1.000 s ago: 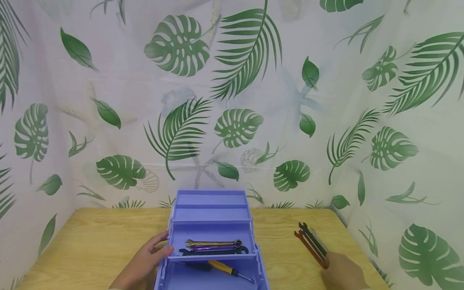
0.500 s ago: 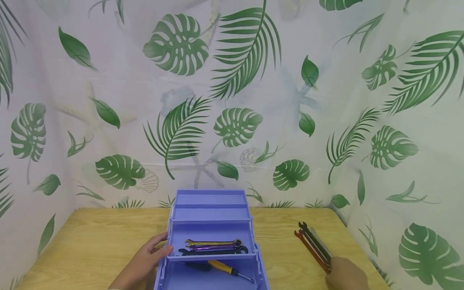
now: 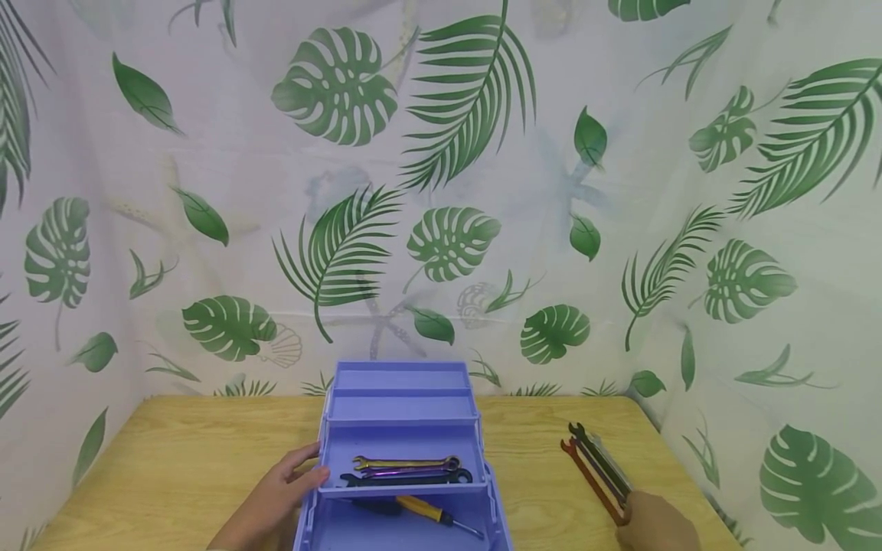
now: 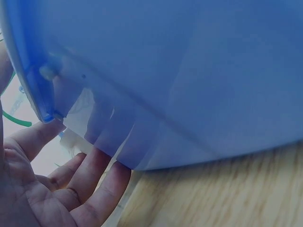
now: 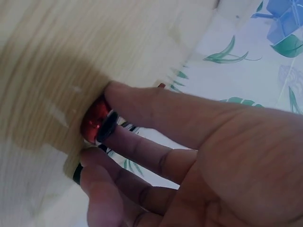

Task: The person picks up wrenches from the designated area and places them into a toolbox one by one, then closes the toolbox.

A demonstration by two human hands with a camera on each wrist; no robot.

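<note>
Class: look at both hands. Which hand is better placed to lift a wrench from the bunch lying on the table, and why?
The right hand. Its fingers already touch the near ends of the wrenches on the table. The left hand rests against the toolbox, far across from them.

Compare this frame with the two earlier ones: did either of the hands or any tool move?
The right hand slid slightly down the wrenches on the table, toward their near ends, fingers still on them. The left hand still rests against the blue toolbox; the tools inside it are unmoved.
</note>
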